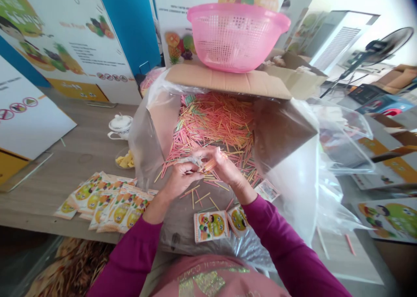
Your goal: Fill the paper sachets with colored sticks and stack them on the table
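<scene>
A pink shirt [208, 279] and purple sleeves [130, 255] are closest. Both arms are reaching forward, and the hands are almost touching. The left hand [176, 180] is curled shut around a small gray bit [191, 160], but it is too blurry to tell what that is. The right hand [224, 164] is narrow, and its fingers [219, 154] are pinching a small bunch of orange sticks [210, 164]. The bunch is lying at a slant, with its long side going from low left to high right. It is sitting just beside the gray bit, between the two hands, and the right hand is the nearer one.

Two small packets [211, 226] are lying on clear plastic [182, 234] just below the hands, with a few loose sticks [198, 197] near them. Past the hands, a big heap of pink, yellow and green sticks [211, 123] is filling a plastic-lined box. More packets [104, 205] are lying on the table [74, 129] to the left, near a small bowl of yellow bits [126, 160]. Far ahead, a pink basket [237, 36] is sitting on a cardboard flap [224, 81].
</scene>
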{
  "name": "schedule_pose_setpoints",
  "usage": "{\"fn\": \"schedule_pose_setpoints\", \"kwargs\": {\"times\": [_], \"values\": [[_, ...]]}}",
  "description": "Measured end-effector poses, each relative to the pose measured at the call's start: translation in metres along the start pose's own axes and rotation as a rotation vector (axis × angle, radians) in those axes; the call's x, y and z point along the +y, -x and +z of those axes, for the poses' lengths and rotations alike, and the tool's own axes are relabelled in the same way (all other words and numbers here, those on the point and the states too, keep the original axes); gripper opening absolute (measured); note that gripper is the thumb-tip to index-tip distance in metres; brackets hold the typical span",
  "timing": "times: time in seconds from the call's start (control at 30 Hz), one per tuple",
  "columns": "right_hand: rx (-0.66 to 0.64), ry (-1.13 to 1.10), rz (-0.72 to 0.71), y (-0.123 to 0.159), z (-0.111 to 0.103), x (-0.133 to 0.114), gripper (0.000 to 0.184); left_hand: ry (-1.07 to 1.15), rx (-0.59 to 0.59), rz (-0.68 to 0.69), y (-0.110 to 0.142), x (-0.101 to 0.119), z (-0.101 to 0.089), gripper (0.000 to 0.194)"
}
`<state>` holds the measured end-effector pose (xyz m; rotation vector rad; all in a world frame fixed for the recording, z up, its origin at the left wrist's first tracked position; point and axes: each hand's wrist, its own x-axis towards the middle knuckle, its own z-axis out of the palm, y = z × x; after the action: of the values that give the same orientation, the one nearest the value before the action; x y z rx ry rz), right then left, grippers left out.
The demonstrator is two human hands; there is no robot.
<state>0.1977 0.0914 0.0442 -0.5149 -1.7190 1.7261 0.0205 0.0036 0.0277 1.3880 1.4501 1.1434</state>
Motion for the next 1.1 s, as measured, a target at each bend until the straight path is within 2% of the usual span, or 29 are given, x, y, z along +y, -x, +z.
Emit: {"fn": "schedule_pose_setpoints", "kwargs": {"times": [0.07,0.17,0.23,0.33,0.4,0.47,0.53,0.67,0.73,0.8,0.87,0.93,1.03,1.1], "values": [[-0.005,-0.012,0.006,0.004,0.000,0.000,0.086,0.023,0.009,0.003,0.000,-0.008,0.005,0.015],[0.032,0.005,0.039,0.006,-0.002,-0.010,0.095,0.093,0.022,-0.015,0.001,-0.016,0.010,0.015],[0.050,0.039,0.004,0.005,-0.004,-0.019,0.097,0.148,0.025,-0.016,0.001,-0.018,0.011,0.019],[0.001,0.148,-0.102,0.004,-0.003,-0.031,0.086,0.181,0.030,0.033,0.000,-0.015,0.011,0.024],[-0.074,0.230,-0.120,0.004,-0.001,-0.032,0.078,0.164,0.027,0.083,-0.001,-0.014,0.012,0.023],[-0.139,0.268,-0.073,0.005,0.002,-0.026,0.076,0.110,0.028,0.123,-0.002,-0.015,0.013,0.021],[-0.128,0.242,-0.003,0.005,0.004,-0.017,0.077,0.000,0.082,0.133,-0.001,-0.020,0.015,0.021],[0.162,0.159,0.070,0.003,-0.003,-0.001,0.091,-0.448,0.256,0.158,0.002,-0.035,0.015,0.026],[0.278,0.169,0.084,0.001,-0.009,0.001,0.095,-0.679,0.215,0.162,0.003,-0.042,0.013,0.020],[0.311,0.186,0.095,0.001,-0.015,0.003,0.092,-0.810,0.127,0.102,0.003,-0.050,0.008,0.016],[0.297,0.219,0.087,0.004,-0.021,0.008,0.088,-0.849,0.079,0.040,0.002,-0.057,0.002,0.011],[0.269,0.327,0.062,0.007,-0.026,0.020,0.082,-0.844,0.080,0.034,0.001,-0.064,-0.005,0.009],[0.258,0.527,0.057,0.010,-0.037,0.046,0.071,-0.796,0.112,0.065,-0.001,-0.071,-0.012,0.021],[0.273,0.635,0.093,0.009,-0.042,0.063,0.070,-0.734,0.145,0.065,-0.001,-0.072,-0.013,0.028]]}}
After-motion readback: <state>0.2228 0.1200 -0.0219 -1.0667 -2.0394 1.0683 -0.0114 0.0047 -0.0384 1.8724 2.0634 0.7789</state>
